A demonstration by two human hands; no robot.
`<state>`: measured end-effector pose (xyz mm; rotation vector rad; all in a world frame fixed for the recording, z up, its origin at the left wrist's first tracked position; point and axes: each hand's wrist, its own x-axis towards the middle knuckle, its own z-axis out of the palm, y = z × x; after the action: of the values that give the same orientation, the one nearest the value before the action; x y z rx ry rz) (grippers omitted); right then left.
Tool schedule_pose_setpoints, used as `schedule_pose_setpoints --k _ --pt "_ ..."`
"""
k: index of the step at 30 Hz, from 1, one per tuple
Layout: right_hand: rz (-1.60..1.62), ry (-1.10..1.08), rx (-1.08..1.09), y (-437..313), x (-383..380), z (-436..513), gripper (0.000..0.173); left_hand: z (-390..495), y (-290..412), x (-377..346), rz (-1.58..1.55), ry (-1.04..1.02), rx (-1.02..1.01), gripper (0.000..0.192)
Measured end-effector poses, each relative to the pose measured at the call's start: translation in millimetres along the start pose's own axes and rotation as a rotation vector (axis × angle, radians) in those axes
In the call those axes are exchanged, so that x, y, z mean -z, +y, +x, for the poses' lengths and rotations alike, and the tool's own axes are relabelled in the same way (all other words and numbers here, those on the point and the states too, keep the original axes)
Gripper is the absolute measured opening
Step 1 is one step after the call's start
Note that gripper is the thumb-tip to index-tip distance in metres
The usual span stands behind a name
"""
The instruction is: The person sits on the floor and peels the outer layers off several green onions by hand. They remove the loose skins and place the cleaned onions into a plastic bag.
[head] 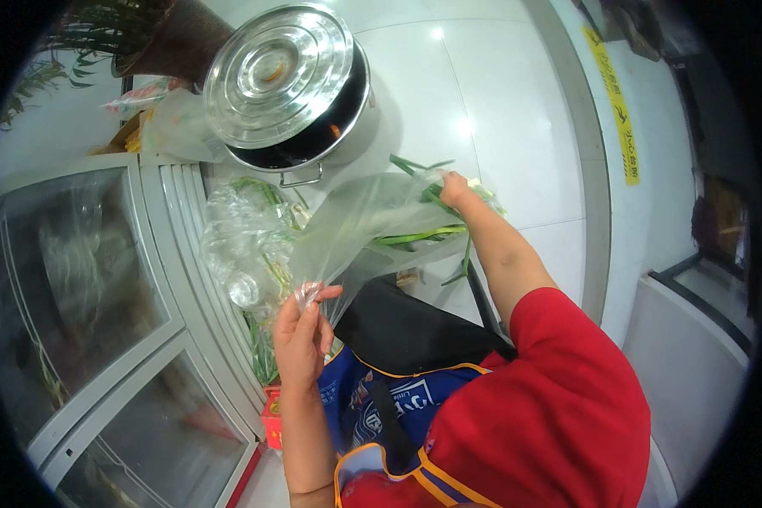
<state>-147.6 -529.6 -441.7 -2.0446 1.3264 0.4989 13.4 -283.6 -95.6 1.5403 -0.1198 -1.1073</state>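
Note:
A clear plastic bag (349, 222) is stretched between my hands. My left hand (301, 333) pinches its near edge between thumb and fingers. Farther off on the right, my right hand (455, 189) is closed around some green onions (419, 236) at the bag's far end. Long green leaves stick out on both sides of that hand, with paler pieces just beyond it. Whether the right fingers also grip the plastic is hidden. To the left, beside the fridge, lies another clear bag (238, 235) with more green onions in it.
A large steel pot (359, 95) stands ahead, its metal lid (279, 76) set askew. On the left is a glass-doored display fridge (159, 254). A red box (272, 419) sits by its base. Yellow warning tape (616, 105) marks a step edge on the right.

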Motion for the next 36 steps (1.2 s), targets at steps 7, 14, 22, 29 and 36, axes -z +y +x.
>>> schedule_pose_setpoints --k 7,14,22,29,36 --pt "-0.214 -0.31 0.21 -0.3 -13.3 -23.0 0.05 1.1 -1.3 3.1 -0.062 0.004 0.001 0.024" --pt "0.214 0.355 0.353 21.8 23.1 -78.0 0.031 25.2 7.9 4.0 -0.146 0.226 -0.055 0.024" --pt "0.168 0.149 0.842 -21.1 17.0 -141.4 0.02 45.9 21.1 -19.1 -0.24 0.115 -0.129 0.028" --pt "-0.258 0.057 0.409 -50.4 0.5 -66.2 0.024 6.2 14.9 -29.6 -0.096 -0.14 0.038 0.028" --pt "-0.381 -0.109 0.54 -107.6 17.8 -47.3 0.022 4.6 12.8 -29.9 -0.089 -0.138 0.061 0.028"
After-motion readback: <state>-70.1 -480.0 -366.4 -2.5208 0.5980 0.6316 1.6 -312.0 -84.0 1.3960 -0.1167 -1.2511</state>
